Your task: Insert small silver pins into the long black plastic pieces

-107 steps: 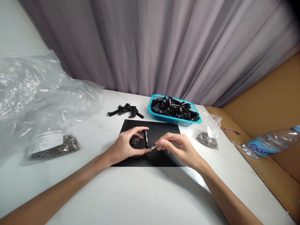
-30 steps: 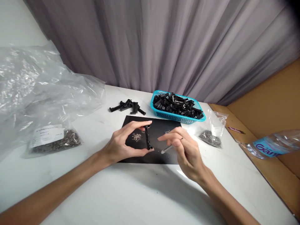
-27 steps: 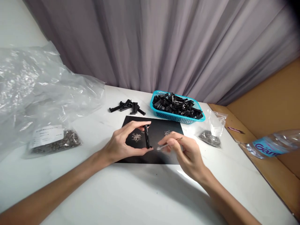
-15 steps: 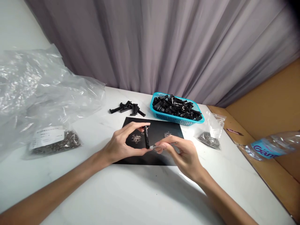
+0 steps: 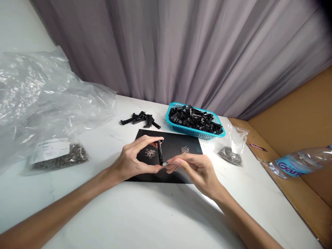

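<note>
Water bottle (image 5: 298, 163) cut off at right edge.

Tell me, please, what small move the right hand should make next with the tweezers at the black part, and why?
Probably a slight push of the tweezers leftward into the lower end of the black part. The right hand has their tip right at that end, while the left hand pinches the part upright between thumb and forefinger over the black mat. Whether the tip carries a metal piece is too small to tell.

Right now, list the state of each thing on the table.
Left hand: pinching a black plastic strip upright.
Right hand: holding thin metal tweezers at the strip's lower end.
Turquoise plastic basket: heaped with black parts.
Small clear bag: lying open-topped, metal bits inside.
Clear plastic water bottle: lying sideways.
</note>
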`<state>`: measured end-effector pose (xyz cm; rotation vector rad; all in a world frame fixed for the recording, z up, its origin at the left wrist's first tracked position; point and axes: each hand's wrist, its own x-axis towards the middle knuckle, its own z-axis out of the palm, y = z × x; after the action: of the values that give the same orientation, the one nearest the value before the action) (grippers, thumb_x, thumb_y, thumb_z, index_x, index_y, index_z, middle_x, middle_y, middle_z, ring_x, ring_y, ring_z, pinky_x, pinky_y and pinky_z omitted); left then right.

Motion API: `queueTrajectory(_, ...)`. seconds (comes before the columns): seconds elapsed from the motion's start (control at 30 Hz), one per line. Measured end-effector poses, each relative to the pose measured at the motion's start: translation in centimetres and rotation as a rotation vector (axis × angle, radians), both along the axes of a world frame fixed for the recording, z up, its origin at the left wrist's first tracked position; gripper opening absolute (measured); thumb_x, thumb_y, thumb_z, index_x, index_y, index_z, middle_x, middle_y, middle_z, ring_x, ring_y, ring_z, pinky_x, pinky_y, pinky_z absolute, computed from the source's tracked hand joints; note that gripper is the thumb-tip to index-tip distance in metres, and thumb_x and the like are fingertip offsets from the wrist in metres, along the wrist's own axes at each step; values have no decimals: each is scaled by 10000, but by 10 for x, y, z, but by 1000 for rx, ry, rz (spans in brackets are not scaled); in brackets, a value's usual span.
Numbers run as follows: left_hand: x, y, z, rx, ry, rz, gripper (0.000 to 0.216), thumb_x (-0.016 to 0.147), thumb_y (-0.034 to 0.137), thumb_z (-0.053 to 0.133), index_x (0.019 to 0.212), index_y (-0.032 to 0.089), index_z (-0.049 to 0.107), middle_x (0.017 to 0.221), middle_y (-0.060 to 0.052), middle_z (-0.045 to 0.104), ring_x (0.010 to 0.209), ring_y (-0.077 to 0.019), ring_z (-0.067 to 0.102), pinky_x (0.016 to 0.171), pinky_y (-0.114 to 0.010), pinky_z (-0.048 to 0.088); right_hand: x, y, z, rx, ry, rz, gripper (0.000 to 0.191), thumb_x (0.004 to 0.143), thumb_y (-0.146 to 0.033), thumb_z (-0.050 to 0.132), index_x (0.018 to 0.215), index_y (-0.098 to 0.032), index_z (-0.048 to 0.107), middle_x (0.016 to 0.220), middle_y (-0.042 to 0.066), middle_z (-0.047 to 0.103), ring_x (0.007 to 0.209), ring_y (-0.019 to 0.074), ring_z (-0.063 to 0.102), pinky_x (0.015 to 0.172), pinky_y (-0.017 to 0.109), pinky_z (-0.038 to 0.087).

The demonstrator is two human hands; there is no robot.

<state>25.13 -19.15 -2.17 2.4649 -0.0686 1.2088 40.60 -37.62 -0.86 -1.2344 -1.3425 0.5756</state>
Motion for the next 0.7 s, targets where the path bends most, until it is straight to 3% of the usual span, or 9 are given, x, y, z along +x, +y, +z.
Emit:
queueTrajectory(0.13, 2, 0, -1, -64, 64, -35, 649, 736, 267, 867, 1330, 199, 616, 1139, -82, 747, 927, -210, 736, 838, -344, 639, 0, 0, 0, -9, 61, -7, 223, 1047, -302, 573, 1023, -203, 772, 837, 36, 778, 792, 178, 751, 752, 328, 598)
queueTrajectory(0.2, 3, -1, -1, -118, 112, -41, 648, 742, 300, 870, 1327, 191, 614, 1140, -83, 743, 952, -212, 738, 869, -348, 638, 4, 0, 2, 42, 17, -93, 256, 1068, -306, 526, 988, -209, 748, 831, 27, 735, 761, 160, 708, 731, 318, 567)
queueTrajectory(0.37, 3, 0, -1, -189, 189, -10, 655, 754, 343, 867, 1341, 219, 603, 1200, -73, 730, 1023, -226, 734, 961, -381, 619, 34, -2, 11, 203, -437, -449, 370, 1102, -277, 384, 807, -208, 597, 867, 43, 562, 845, 181, 565, 800, 347, 473)
queueTrajectory(0.57, 5, 10, 3, -328, 191, 104, 629, 784, 407, 840, 1339, 254, 588, 1290, -50, 704, 1093, -236, 716, 1066, -420, 571, 77, -7, -2, -187, -733, -382, 274, 1083, -293, 431, 1119, -205, 688, 1065, 100, 548, 947, 234, 592, 837, 403, 518)
queueTrajectory(0.7, 6, 12, 3, -349, 224, 205, 628, 786, 467, 830, 1333, 279, 589, 1265, -30, 704, 1090, -243, 708, 1074, -443, 553, 93, -9, -16, -311, -818, -290, 406, 1034, -127, 409, 1332, -218, 671, 1129, 125, 559, 1005, 253, 620, 897, 451, 559)
